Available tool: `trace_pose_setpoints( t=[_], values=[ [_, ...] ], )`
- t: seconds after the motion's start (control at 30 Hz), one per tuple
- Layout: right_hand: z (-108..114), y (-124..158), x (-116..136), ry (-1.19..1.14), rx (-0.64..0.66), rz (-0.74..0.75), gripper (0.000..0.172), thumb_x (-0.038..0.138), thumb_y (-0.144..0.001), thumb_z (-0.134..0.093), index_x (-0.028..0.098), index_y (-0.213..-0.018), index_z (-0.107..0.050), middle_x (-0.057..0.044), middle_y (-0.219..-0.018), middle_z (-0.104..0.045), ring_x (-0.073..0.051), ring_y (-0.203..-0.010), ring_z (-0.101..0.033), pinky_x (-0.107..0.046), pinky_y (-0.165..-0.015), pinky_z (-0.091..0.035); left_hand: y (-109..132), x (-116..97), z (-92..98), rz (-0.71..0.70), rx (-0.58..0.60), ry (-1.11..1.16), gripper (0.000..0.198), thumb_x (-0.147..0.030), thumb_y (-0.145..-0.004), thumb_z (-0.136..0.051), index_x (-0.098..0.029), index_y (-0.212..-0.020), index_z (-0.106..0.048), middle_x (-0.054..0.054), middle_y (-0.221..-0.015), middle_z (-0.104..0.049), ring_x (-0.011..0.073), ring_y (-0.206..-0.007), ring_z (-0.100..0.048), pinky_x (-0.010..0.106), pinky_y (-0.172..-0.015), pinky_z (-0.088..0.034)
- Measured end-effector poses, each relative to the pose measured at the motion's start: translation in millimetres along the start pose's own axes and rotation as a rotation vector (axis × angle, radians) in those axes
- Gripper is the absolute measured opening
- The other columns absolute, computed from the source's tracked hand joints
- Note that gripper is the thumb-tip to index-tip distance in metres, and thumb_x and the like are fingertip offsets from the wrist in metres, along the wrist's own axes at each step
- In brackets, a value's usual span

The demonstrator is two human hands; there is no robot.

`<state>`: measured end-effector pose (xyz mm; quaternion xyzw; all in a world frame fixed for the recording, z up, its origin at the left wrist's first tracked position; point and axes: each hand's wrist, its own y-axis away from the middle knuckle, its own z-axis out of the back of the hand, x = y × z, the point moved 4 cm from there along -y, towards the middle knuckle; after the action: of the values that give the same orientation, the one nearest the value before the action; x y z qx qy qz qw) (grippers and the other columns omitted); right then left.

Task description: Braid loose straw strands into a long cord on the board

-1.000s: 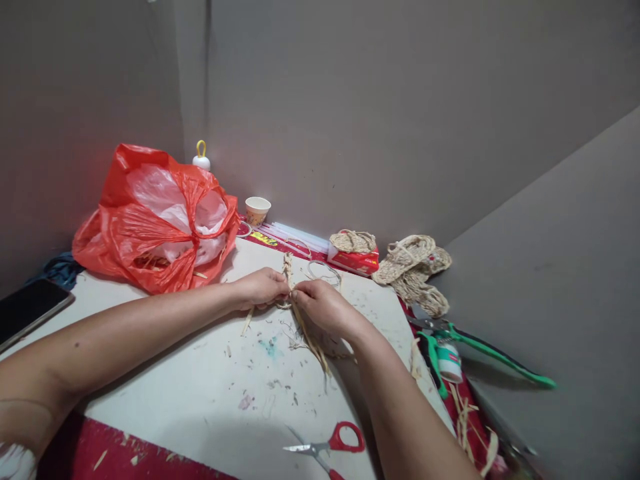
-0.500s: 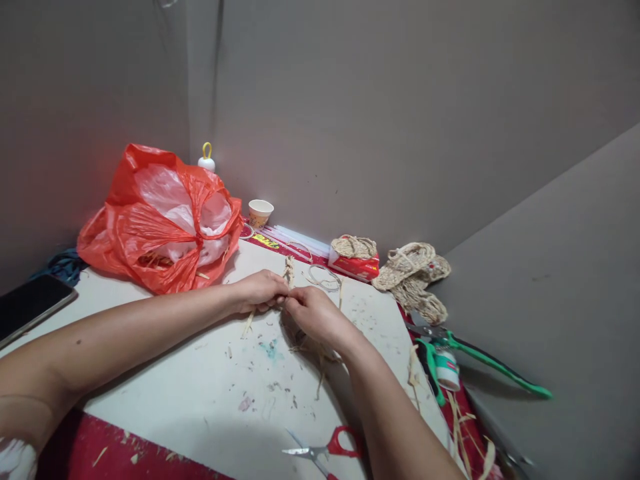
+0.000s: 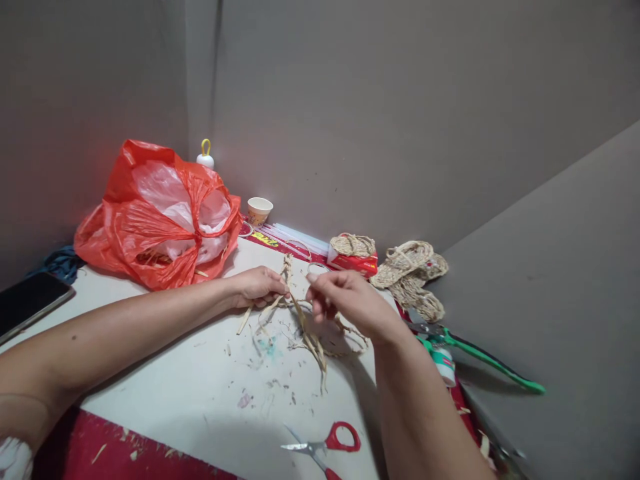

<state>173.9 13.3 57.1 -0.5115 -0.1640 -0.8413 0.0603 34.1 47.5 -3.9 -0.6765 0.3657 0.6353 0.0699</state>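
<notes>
My left hand (image 3: 263, 287) pinches a braid of pale straw (image 3: 287, 267) between thumb and fingers, over the white board. The braided end sticks up beyond the fingertips. From the grip, loose straw strands (image 3: 313, 340) trail down toward me and to the right. Just to the right hovers my right hand (image 3: 350, 297), apart from the left, with its fingers curled in and the thumb against them. Whether a thin strand lies in those fingers I cannot make out. Red-handled scissors (image 3: 320, 445) lie spread on the board nearer to me.
A red plastic bag (image 3: 165, 220) stands at the back left, beside a phone (image 3: 35, 303). Along the wall are a paper cup (image 3: 260, 211), a red packet (image 3: 353, 263) and woven straw slippers (image 3: 407, 263). Green-handled shears (image 3: 493, 360) and a white bottle (image 3: 444, 367) lie at the right.
My right hand has come away from the left and moved right, baring the loose strands. My left hand keeps its hold on the braid in nearly the same place.
</notes>
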Motion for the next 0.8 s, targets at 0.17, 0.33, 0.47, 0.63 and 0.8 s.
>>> trace_pose_setpoints(
  t=[0.17, 0.33, 0.47, 0.63, 0.8],
  values=[
    [15.9, -11.6, -9.5, -0.141, -0.274, 0.054, 0.032, 0.044, -0.076, -0.057, 0.016, -0.061, -0.055, 0.001, -0.047, -0.054, -0.008, -0.039, -0.051, -0.018, -0.038, -0.033, -2.6, 1.3, 2.7, -0.008, 0.015, -0.007, 0.015, -0.024, -0.066, -0.065, -0.013, -0.064, -0.056, -0.008, -0.042, -0.036, 0.0022, -0.035, -0.020, 0.021, -0.038, -0.007],
    [10.6, -15.3, -9.9, -0.158, -0.255, 0.066, 0.027, 0.039, -0.079, -0.054, 0.015, -0.065, -0.056, 0.002, -0.050, -0.055, -0.007, -0.041, -0.052, -0.016, -0.038, -0.035, -3.3, 1.2, 3.9, -0.036, 0.036, -0.053, 0.016, -0.027, -0.066, -0.065, -0.013, -0.066, -0.057, -0.008, -0.042, -0.036, 0.0025, -0.035, -0.020, 0.021, -0.038, -0.008],
    [19.4, -18.1, 10.5, -0.152, -0.253, 0.057, 0.022, 0.030, -0.081, -0.050, 0.014, -0.067, -0.056, 0.002, -0.052, -0.055, -0.007, -0.042, -0.054, -0.015, -0.038, -0.036, -3.1, 0.1, 3.9, -0.039, 0.017, -0.106, 0.016, -0.028, -0.066, -0.064, -0.013, -0.067, -0.058, -0.008, -0.043, -0.036, 0.0027, -0.035, -0.021, 0.021, -0.037, -0.009],
    [47.6, -24.1, 62.7, 0.033, -0.306, 0.191, 0.020, 0.021, -0.081, -0.053, 0.014, -0.063, -0.057, 0.003, -0.044, -0.053, -0.006, -0.037, -0.049, -0.015, -0.037, -0.036, -6.2, 0.2, 5.2, -0.072, 0.019, -0.131, 0.017, -0.030, -0.067, -0.064, -0.013, -0.069, -0.059, -0.008, -0.044, -0.035, 0.0032, -0.037, -0.021, 0.020, -0.038, -0.011],
    [84.6, -5.7, 116.4, 0.251, -0.333, 0.391, 0.022, 0.019, -0.083, -0.053, 0.012, -0.062, -0.055, 0.005, -0.042, -0.050, -0.003, -0.035, -0.046, -0.013, -0.036, -0.033, -9.5, 1.9, 5.7, -0.088, 0.015, -0.160, 0.024, -0.038, -0.068, -0.065, -0.015, -0.073, -0.058, -0.008, -0.046, -0.035, 0.0039, -0.038, -0.022, 0.020, -0.038, -0.012]
  ],
)
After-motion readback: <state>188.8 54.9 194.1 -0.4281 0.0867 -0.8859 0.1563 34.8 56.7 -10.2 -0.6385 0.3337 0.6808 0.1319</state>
